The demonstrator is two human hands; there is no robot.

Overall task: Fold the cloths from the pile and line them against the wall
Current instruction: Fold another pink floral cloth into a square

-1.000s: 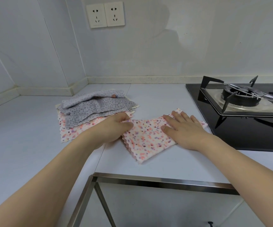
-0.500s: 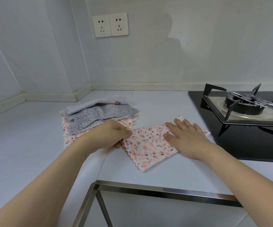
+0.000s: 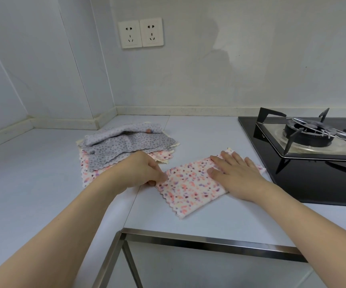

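Little has changed over the last second: the cloth (image 3: 190,187) is still pressed flat by the right hand (image 3: 233,175), fingers straight, while its left edge is still pinched by the left hand (image 3: 145,171). A fold is judged in progress; nothing is lined against the wall (image 3: 230,59) yet. The pile (image 3: 124,144) lies just left, on the pale surface (image 3: 33,173). A stove (image 3: 309,138) sits right, sockets (image 3: 140,32) above.

The cloth (image 3: 190,188) lies on the counter (image 3: 43,183) under the right hand (image 3: 236,175). The pile (image 3: 126,146) sits behind the left hand (image 3: 141,171). The stove (image 3: 313,150) is right of the right hand.
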